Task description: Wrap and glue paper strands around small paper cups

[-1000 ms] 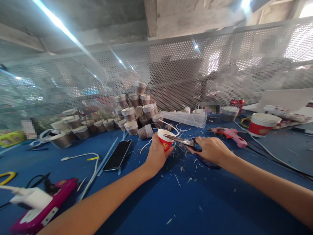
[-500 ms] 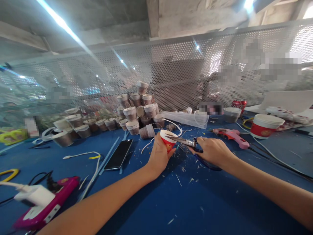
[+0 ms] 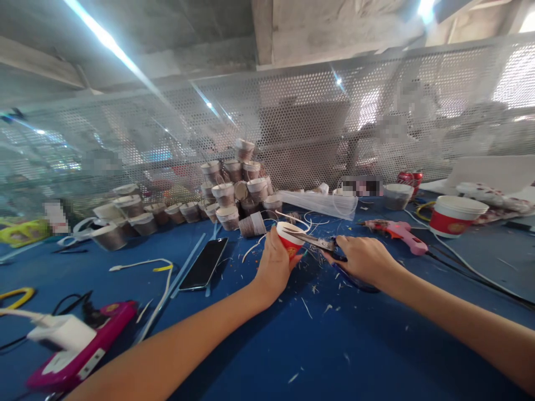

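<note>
Two hands are working: the left hand point(image 3: 270, 262) is wrapping its fingers around a tilted paper cup point(image 3: 292, 248), right of the phone point(image 3: 204, 264); the right hand point(image 3: 365, 259) is curling its fingers through the scissors point(image 3: 325, 244), blades crossing the cup's rim. Excess squeezing could be buckling the wall; a slipping blade could be nicking fingers. Since one second earlier, both grips are remaining unchanged; everything is appearing slightly farther right.

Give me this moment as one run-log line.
left hand: holds red-and-white cup, tilted | right hand: holds scissors, blades at cup rim | nearby: phone, pink glue gun
</note>
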Demonstrator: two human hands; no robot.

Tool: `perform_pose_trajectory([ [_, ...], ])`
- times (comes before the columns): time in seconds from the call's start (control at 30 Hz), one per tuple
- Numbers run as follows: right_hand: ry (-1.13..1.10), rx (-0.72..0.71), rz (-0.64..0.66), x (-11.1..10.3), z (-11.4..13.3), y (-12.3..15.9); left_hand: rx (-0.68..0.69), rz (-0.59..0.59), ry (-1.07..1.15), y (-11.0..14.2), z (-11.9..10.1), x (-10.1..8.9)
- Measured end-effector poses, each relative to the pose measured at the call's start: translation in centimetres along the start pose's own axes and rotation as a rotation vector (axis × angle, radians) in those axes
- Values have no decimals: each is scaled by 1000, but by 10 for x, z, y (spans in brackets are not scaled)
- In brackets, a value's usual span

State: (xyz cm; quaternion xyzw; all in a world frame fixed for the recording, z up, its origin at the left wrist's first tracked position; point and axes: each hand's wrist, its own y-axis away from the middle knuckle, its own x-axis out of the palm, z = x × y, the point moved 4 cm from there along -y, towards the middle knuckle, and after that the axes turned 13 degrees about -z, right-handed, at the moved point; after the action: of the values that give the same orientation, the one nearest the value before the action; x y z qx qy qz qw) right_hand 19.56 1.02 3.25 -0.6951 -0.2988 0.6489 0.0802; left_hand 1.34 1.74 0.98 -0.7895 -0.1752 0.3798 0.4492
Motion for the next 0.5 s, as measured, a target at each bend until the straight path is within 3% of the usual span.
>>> perform_pose_trajectory([
  [0.5, -46, 9, 8, -2, 1, 0, 76, -8, -179, 5, 4, 7],
])
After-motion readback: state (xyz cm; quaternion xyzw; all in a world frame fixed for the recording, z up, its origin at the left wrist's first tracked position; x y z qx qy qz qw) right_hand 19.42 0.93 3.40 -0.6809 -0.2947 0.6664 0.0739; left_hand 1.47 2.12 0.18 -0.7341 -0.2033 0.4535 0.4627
